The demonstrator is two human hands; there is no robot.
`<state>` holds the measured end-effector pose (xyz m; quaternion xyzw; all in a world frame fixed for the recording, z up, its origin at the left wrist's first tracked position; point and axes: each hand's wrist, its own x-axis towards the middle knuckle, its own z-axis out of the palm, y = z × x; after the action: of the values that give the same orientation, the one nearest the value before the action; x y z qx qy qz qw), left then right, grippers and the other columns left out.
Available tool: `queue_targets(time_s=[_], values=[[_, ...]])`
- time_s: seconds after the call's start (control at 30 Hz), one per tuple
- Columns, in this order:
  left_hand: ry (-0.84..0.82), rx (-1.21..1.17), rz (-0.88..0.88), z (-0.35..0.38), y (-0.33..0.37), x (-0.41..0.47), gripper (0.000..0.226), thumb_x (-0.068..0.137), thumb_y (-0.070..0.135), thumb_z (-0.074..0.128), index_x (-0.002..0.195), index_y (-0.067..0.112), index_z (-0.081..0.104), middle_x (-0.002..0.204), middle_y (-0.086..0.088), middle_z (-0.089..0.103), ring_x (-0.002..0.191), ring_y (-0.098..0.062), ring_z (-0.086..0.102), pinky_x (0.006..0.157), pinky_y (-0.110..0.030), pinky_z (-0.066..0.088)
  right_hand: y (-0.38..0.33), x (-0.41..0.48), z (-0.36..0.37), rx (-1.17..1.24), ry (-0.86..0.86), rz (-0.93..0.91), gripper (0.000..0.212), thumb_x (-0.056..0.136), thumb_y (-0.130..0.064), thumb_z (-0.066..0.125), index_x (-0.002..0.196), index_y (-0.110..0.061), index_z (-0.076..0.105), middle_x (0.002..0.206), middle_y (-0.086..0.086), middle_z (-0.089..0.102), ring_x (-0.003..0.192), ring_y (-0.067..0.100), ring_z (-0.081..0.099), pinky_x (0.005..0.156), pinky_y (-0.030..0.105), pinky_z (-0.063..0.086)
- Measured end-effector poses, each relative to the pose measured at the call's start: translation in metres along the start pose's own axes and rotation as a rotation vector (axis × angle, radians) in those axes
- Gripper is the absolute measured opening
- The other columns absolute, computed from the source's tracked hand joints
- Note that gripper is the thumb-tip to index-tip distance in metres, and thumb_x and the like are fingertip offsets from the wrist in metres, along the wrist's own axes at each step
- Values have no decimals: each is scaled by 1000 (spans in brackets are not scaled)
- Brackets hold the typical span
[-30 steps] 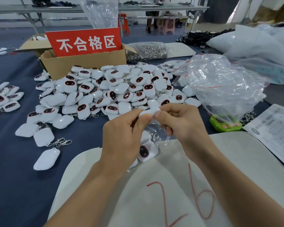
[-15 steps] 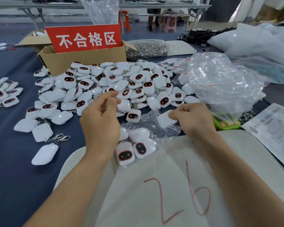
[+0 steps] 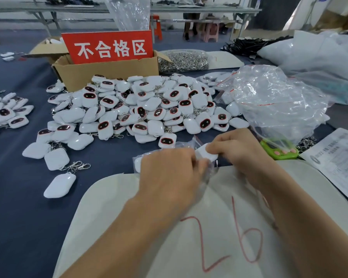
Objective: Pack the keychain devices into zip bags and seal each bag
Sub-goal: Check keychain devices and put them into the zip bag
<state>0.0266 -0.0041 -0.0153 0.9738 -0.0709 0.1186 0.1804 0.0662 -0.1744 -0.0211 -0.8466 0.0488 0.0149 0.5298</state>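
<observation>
The right hand pinches a white device at the bag gripped by the left hand; the pile lies at 12 o'clock.

My left hand hides most of the zip bag; the paper runs off the right edge.

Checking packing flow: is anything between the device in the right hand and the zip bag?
Nothing visible does: the right hand pinches the device at the zip bag that the left hand holds; its mouth is hidden.
</observation>
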Motion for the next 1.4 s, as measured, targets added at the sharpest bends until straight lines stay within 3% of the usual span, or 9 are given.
queue_targets(time_s=[0.1, 0.27, 0.47, 0.7, 0.9, 1.07, 1.27, 1.33, 1.4], values=[[-25, 31, -15, 7, 6, -7, 48, 96, 67, 36, 75, 31, 60, 77, 6, 65, 72, -18, 47, 55, -34, 21, 0, 0, -5, 19, -66, -13, 26, 77, -15, 76, 56, -4, 65, 51, 1, 42, 51, 10, 37, 59, 29, 31], [-47, -198, -159, 6, -1, -1, 32, 94, 49, 58, 73, 27, 67, 62, 7, 64, 66, -12, 59, 55, -27, 34, 0, 0, -6, 6, -146, -44, 26, 78, -17, 77, 68, 4, 67, 54, 2, 43, 50, 9, 33, 48, 20, 26], [37, -66, -103, 8, -5, -1, 51, 95, 59, 41, 64, 23, 62, 52, 5, 56, 54, -9, 49, 50, -28, 24, -4, -2, -4, 61, -195, -57, 24, 74, -23, 75, 59, -6, 68, 49, -2, 42, 44, 6, 34, 43, 13, 28], [-2, -328, -159, 9, -11, 4, 26, 76, 44, 71, 58, 25, 70, 55, 19, 63, 68, -1, 59, 51, -29, 42, -4, -1, -3, 73, -184, -38, 25, 85, -10, 75, 60, -9, 71, 46, -6, 42, 43, 4, 34, 42, 12, 29], [308, -677, -16, 3, -6, -5, 19, 73, 19, 73, 54, 18, 68, 48, 14, 58, 43, 0, 45, 48, -10, 37, -12, -11, -2, 86, -237, -87, 40, 87, -10, 72, 49, -17, 63, 44, -10, 41, 43, 2, 33, 44, 11, 28], [357, -746, 76, 1, 7, -16, 17, 75, 15, 72, 58, 13, 69, 50, 6, 57, 47, 0, 44, 51, -18, 42, -20, -20, 21, 130, -146, -260, 17, 75, 5, 65, 59, 9, 60, 56, 8, 40, 58, 15, 32, 51, 26, 22], [435, -731, 127, -7, 0, -16, 19, 78, 22, 72, 60, 16, 68, 53, 6, 57, 48, -6, 50, 52, -19, 44, -22, -26, 31, -200, -325, -343, 25, 68, -12, 57, 48, -27, 56, 44, -17, 48, 45, -1, 40, 43, 13, 31], [454, -679, 110, -7, -2, -15, 19, 78, 25, 69, 62, 16, 69, 52, 6, 58, 48, -9, 54, 51, -22, 47, -26, -26, 31, -73, -346, -338, 24, 65, -14, 53, 49, -30, 60, 43, -17, 47, 44, -1, 40, 44, 10, 30], [503, -641, 57, -7, -10, -7, 16, 77, 20, 71, 61, 16, 69, 51, 7, 57, 47, -4, 52, 51, -19, 45, -24, -18, 30, 274, -143, -275, 23, 71, -8, 57, 60, -23, 71, 48, -14, 51, 47, -1, 42, 47, 11, 34]])
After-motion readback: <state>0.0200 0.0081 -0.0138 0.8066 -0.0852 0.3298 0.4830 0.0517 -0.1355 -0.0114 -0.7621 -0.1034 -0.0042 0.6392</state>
